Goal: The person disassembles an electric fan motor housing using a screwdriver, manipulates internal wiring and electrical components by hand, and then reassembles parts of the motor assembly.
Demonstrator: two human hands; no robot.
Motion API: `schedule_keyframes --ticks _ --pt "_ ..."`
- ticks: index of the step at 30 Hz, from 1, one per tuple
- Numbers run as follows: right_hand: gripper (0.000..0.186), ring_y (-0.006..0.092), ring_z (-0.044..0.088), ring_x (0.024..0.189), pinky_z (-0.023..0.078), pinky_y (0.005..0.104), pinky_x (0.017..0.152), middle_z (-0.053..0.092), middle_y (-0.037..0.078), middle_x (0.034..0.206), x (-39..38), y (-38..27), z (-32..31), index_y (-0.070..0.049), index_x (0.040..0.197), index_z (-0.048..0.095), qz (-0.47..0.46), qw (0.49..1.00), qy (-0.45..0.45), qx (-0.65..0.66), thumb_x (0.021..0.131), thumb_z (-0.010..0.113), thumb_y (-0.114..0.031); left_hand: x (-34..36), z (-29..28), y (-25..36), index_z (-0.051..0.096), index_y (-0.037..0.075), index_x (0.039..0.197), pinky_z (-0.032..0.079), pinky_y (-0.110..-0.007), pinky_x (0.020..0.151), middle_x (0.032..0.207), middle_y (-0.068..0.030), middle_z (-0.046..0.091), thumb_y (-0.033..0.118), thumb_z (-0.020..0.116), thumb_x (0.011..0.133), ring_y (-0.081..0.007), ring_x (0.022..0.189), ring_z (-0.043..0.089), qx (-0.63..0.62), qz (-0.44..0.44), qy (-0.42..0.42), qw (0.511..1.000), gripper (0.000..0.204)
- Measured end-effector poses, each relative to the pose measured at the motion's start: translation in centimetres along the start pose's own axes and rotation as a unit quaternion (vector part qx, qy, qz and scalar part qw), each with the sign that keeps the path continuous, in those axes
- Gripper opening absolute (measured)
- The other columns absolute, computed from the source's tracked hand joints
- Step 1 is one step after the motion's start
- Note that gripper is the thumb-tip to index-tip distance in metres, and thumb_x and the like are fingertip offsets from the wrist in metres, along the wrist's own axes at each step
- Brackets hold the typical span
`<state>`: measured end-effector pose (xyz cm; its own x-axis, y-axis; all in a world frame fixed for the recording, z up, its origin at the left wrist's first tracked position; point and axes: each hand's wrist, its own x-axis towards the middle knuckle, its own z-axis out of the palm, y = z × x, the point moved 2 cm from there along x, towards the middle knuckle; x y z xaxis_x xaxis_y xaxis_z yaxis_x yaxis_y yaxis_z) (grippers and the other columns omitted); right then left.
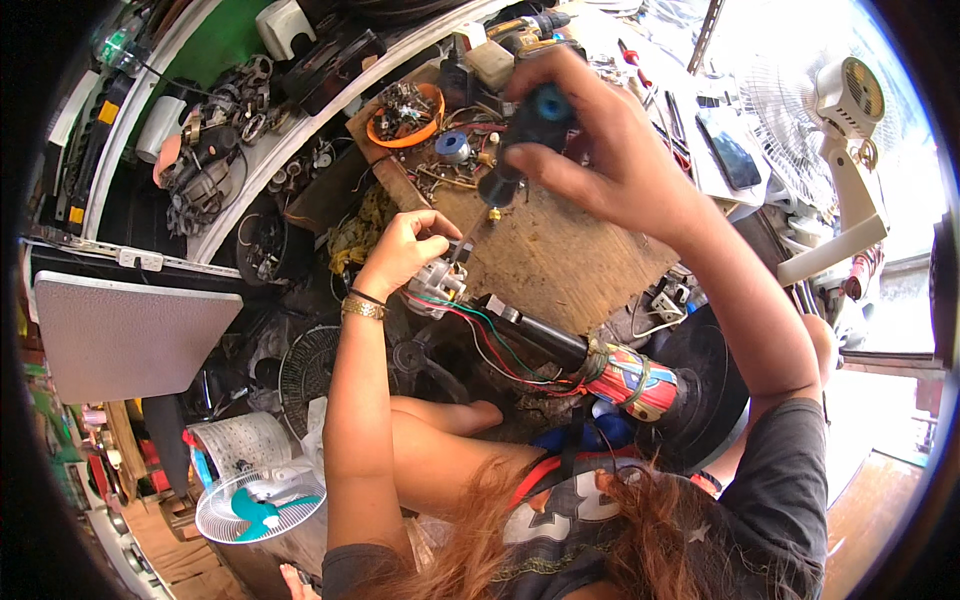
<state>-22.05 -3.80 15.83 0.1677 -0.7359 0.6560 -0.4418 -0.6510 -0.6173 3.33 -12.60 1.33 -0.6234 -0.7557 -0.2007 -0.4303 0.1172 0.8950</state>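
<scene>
My right hand (610,150) is raised over the board and wrapped round a screwdriver (530,140) with a dark handle and a blue end. Its handle is blurred, and the thin shaft slants down toward a small metal fan motor (436,288). On top of that motor, my left hand (400,250) has its thumb and fingers closed near the screwdriver's tip, steadying the housing. Green, red and white wires (490,325) run from the motor along a black fan pole (545,337) to a colourful wrapped section (630,383). The exact contact of tip and screw is too small to tell.
A worn wooden board (570,255) lies ahead, bearing a solder spool (452,147) and an orange bowl (405,115) of small parts. To the right are a phone (728,150) and a white fan (835,110). A black round base (715,400) stands near my right leg.
</scene>
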Motion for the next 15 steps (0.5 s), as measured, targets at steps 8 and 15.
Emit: schedule_keyframes --ticks 8,15 --pt "0.026 0.0406 0.064 0.082 0.05 0.0469 0.076 0.066 0.017 0.081 4.2 -1.3 -0.4 -0.002 0.102 0.06 -0.215 0.964 -0.062 -0.144 0.089 0.062 -0.025 0.1 0.0 0.1 0.064 -0.002 0.088 0.048 -0.025 0.068 0.081 -0.0006 0.063 0.006 0.055 0.081 -0.007 0.074 0.057 -0.02 0.009 -0.031 0.999 0.014" --pt "0.032 0.0372 0.063 0.088 0.049 0.0456 0.078 0.064 0.023 0.089 7.8 -6.7 -2.3 0.006 0.109 0.053 0.066 0.907 -0.375 -0.18 0.093 0.057 -0.021 -0.1 -0.2 0.2 0.065 -0.001 0.09 0.048 -0.027 0.077 0.087 -0.0029 0.067 0.007 0.055 0.082 -0.0092 0.082 0.059 0.007 -0.011 -0.028 1.0 0.015"
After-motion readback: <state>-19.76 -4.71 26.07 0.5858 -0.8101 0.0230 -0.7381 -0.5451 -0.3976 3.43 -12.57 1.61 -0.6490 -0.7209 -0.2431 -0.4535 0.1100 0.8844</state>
